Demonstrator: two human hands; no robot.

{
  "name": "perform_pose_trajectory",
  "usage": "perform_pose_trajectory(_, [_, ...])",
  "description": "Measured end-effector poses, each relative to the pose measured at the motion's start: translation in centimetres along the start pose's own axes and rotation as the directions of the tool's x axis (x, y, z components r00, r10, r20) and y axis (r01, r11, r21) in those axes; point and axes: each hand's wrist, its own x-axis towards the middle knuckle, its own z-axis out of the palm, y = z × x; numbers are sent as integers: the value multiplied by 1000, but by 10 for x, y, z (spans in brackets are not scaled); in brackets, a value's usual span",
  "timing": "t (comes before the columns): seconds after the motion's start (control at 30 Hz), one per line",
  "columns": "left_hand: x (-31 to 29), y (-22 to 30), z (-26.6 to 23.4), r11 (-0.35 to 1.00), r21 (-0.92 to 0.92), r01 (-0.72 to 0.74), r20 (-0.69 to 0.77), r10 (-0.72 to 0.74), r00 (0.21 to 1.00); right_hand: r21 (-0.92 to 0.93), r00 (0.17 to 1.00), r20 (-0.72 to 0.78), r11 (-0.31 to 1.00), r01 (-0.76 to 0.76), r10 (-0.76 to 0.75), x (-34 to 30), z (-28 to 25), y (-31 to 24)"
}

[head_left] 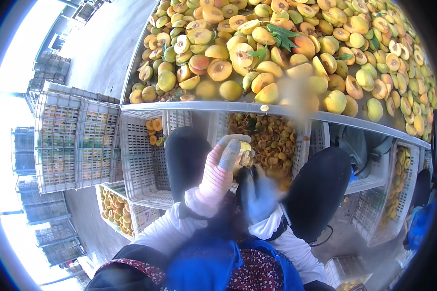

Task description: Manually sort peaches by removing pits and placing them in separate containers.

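Note:
My left hand (pixel 217 167), in a pale glove with pink stripes and grey fingertips, is closed round a cut yellow peach (pixel 246 154) in front of my lap. Close below the fruit is my right hand (pixel 260 195), in a grey-blue glove with dark fingertips. Motion smears its fingers, so whether it holds anything is hidden. Beneath both hands, between my knees, stands a white crate (pixel 302 150) with many peach halves and pits (pixel 269 140) in it. Beyond, a metal-edged table (pixel 218 105) is heaped with whole and halved peaches (pixel 220 69).
A mostly bare white crate (pixel 143 167) stands by my left knee, a crate of peach halves (pixel 115 209) below it. Stacked crates (pixel 77 140) rise at the left. Another peach-filled crate (pixel 381 194) and a person in blue (pixel 421 227) are at the right. A blur covers part of the table edge.

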Motion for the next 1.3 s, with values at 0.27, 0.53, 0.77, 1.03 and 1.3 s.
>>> perform_pose_trajectory(0.27, [-16, -2, 0, 954, 251, -164, 29, 162, 986, 359, 972, -45, 912, -198, 229, 15, -16, -16])
perform_pose_trajectory(0.53, [-40, 1, 7, 989, -124, 78, -30, -82, 996, -52, 963, -159, 976, 210, -216, -12, -17, -5])
perform_pose_trajectory(0.77, [-30, -11, 4, 981, -177, 79, -192, -113, 975, -67, 910, -17, 908, 413, -415, -35, -7, -11])
perform_pose_trajectory(1.03, [-39, -6, 7, 987, -158, 6, -91, -21, 996, -334, 964, -103, 922, 197, -244, -35, -3, 1])
perform_pose_trajectory(1.3, [-43, -19, 17, 989, -3, -150, -179, 147, 973, -279, 973, -138, 950, 141, -185, -39, 8, 9])
